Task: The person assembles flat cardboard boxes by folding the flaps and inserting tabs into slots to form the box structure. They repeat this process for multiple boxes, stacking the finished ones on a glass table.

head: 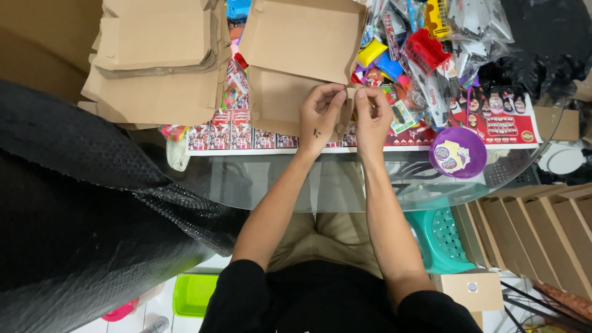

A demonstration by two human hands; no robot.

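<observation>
Both hands are pinched on the lower right corner flap of a brown cardboard box (296,68) at twelve o'clock on the glass table (345,179): left hand (319,117) beside right hand (372,120), fingertips nearly meeting. A stack of flat cartons (157,61) lies at ten o'clock, a round purple lid (458,152) at three o'clock.

One head-worn view only: the scene is seen from straight above, close in, looking down over both forearms onto the glass table (345,185), with the floor glimpsed beneath.
</observation>
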